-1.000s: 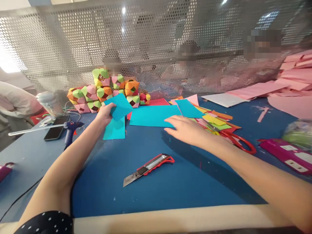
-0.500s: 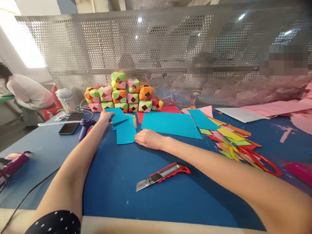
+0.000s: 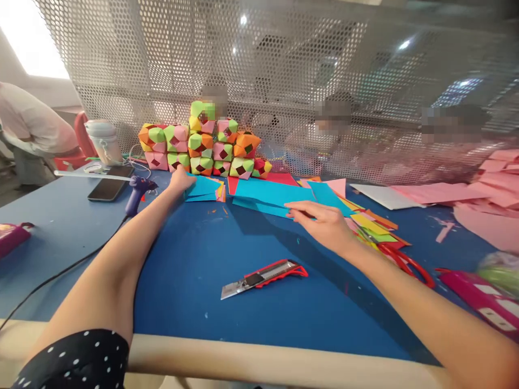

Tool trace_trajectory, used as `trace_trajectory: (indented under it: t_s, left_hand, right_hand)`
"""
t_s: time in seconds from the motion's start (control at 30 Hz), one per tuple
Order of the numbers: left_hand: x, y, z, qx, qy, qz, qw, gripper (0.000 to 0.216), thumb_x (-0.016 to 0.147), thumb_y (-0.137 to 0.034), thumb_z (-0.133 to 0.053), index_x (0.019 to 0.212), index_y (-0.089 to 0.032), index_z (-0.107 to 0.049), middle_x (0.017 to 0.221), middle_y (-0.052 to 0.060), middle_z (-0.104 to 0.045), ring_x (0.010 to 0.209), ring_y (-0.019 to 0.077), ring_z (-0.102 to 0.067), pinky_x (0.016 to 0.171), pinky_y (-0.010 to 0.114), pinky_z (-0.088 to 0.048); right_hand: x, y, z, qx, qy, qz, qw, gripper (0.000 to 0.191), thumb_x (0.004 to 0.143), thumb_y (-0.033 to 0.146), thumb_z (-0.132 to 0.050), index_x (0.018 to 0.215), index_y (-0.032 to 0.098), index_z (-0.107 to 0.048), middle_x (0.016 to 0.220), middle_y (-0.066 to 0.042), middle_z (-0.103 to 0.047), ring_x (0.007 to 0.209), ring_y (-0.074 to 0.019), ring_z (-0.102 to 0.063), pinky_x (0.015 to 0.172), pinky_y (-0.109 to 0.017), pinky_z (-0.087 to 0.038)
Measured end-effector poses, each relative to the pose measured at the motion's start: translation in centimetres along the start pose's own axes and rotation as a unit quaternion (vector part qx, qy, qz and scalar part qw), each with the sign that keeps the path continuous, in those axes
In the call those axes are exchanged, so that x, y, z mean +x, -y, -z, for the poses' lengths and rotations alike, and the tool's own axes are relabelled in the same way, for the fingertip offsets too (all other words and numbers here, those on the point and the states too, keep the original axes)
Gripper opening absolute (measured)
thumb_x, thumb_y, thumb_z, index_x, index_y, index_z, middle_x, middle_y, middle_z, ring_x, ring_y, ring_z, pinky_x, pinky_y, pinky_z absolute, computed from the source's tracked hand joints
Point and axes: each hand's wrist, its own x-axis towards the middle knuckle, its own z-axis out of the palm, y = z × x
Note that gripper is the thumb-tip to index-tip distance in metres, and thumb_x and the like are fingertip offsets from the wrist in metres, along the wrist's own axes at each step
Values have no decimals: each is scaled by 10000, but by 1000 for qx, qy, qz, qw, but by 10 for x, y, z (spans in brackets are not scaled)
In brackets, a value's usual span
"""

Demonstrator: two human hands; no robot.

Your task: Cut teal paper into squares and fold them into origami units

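My left hand [image 3: 181, 178] rests on a small stack of turquoise paper squares [image 3: 205, 188] lying on the blue mat [image 3: 227, 254], just in front of a wall of coloured folded paper cubes [image 3: 203, 148]. My right hand [image 3: 322, 221] pinches the near edge of a large turquoise sheet [image 3: 267, 194] and lifts it slightly off the mat. A red utility knife [image 3: 263, 273] with its blade out lies on the mat nearer to me, between my arms.
Red-handled scissors [image 3: 401, 258] lie on a fan of coloured paper pieces [image 3: 373, 224] at right. Pink sheets [image 3: 478, 194] pile at far right. A glue gun [image 3: 135, 192], phone [image 3: 109, 188] and jar [image 3: 103, 141] sit at left. Perforated metal screen [image 3: 284, 81] behind; people sit beyond it.
My left hand laid the turquoise squares down as a stack near the cubes. My right hand moved from those squares to the large turquoise sheet and took hold of its near edge.
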Motion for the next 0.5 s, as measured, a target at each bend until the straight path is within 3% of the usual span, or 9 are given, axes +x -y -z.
trace_trajectory:
  t_s: [0.13, 0.2, 0.27, 0.37, 0.5]
  left_hand:
    - [-14, -11, -10, 94, 26, -106, 990, 365, 897, -305, -609, 1224, -156, -551, 1300, 103, -527, 1140, 254, -548, 938, 474, -487]
    - [-23, -17, -23, 122, 60, -144, 980, 327, 889, -306, -615, 1173, -147, -585, 1257, 98, -562, 1130, 259, -554, 948, 477, -475]
    - [-35, -22, -40, 139, 103, -166, 971, 197, 837, -243, -665, 1003, -138, -657, 1119, 100, -640, 1081, 265, -579, 954, 438, -462]
    - [-56, -24, -67, 144, 184, -191, 953, 56, 769, -169, -692, 824, -163, -689, 921, 86, -697, 952, 252, -636, 901, 354, -473]
    - [-81, -22, -91, 146, 276, -227, 923, 258, 704, -169, -720, 958, -211, -700, 1067, 50, -700, 1028, 247, -632, 926, 306, -453]
  right_hand:
    - [-21, -12, 7, 140, -12, -161, 977, 239, 819, 375, -616, 953, 202, -712, 928, -60, -741, 798, -208, -703, 790, -389, -568]
    - [-25, -17, 7, 172, -7, -175, 969, 251, 801, 395, -625, 925, 196, -715, 998, -72, -734, 895, -217, -691, 853, -395, -545]
    - [-26, -23, 6, 184, -5, -178, 967, 273, 819, 424, -594, 903, 195, -716, 1047, -74, -724, 989, -219, -664, 908, -398, -517]
    - [-26, -32, 4, 199, -8, -193, 961, 303, 807, 453, -607, 907, 184, -705, 1017, -76, -720, 990, -217, -649, 914, -408, -505]
    - [-23, -38, 1, 216, -14, -196, 956, 342, 705, 413, -700, 946, 173, -673, 1023, -82, -695, 961, -213, -640, 888, -403, -514]
